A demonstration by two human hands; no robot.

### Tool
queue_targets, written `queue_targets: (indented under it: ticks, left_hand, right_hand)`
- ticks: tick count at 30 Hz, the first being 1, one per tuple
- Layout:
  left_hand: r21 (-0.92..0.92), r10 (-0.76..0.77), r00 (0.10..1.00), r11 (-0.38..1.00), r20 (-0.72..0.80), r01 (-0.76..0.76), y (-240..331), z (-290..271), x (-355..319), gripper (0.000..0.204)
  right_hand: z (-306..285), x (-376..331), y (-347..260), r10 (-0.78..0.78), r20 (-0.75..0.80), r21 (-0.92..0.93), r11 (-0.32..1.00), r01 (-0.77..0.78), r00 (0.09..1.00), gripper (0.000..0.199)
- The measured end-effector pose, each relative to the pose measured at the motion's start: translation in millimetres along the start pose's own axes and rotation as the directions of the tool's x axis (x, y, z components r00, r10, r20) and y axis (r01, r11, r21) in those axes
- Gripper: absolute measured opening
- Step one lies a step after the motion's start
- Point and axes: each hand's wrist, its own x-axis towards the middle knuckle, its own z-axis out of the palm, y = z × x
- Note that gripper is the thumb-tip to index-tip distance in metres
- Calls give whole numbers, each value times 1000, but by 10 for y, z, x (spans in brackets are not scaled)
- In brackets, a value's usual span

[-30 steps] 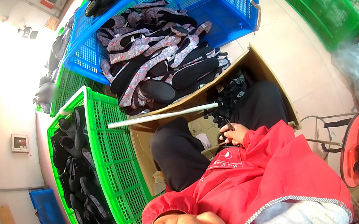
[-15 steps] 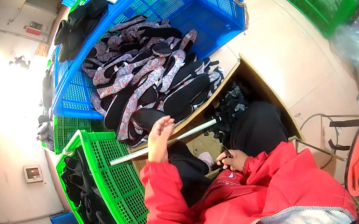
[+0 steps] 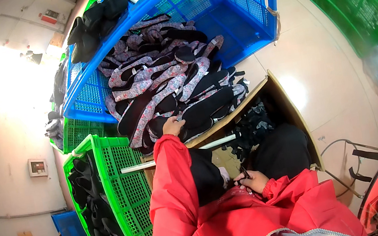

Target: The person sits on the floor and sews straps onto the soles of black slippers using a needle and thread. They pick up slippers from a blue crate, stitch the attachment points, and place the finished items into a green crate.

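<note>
Pile of floral blk-soled shoes [image 3: 163, 84] sits at near side of blue crate [image 3: 241, 25], spilling toward cardboard box [image 3: 289, 103]. L hand [image 3: 173, 126] at pile's near edge, touching it; fingers bent, can't tell if pinching a shoe. R hand [image 3: 256, 181] lower down, fingers closed round small dark tool [image 3: 244, 173]. White rod [image 3: 221, 141] spans box btwn hands; blk scraps [image 3: 250, 130] in box, R side. Green crate [image 3: 118, 168] w/ blk shoes [image 3: 101, 224] to L.

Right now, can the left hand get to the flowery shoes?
Most likely yes: the left hand is at the near edge of the flowery shoes, with nothing seen blocking it. The white rod passes under the sleeve, seemingly not in the way.
</note>
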Motion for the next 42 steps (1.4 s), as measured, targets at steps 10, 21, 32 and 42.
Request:
queue_targets:
  ticks: [10,21,32,42]
  left_hand:
    - [386,23,999,923,-44,-4,436,289,362,72]
    - [607,-144,954,793,264,-48,434,630,483,58]
    - [58,475,789,868,-390,-494,599,327,-690,37]
    - [-905,717,688,211,-113,-369,379,-249,-2134,31]
  right_hand:
    - [-189,55,151,-115,-51,42,992,117,992,20]
    - [-98,-143,8,-33,-45,160,986,40,998,28]
    - [103,-291,-53,-92,-87,23,995,94,992,38]
    - [94,-371,-53,-184,-187,25,981,191,965,32]
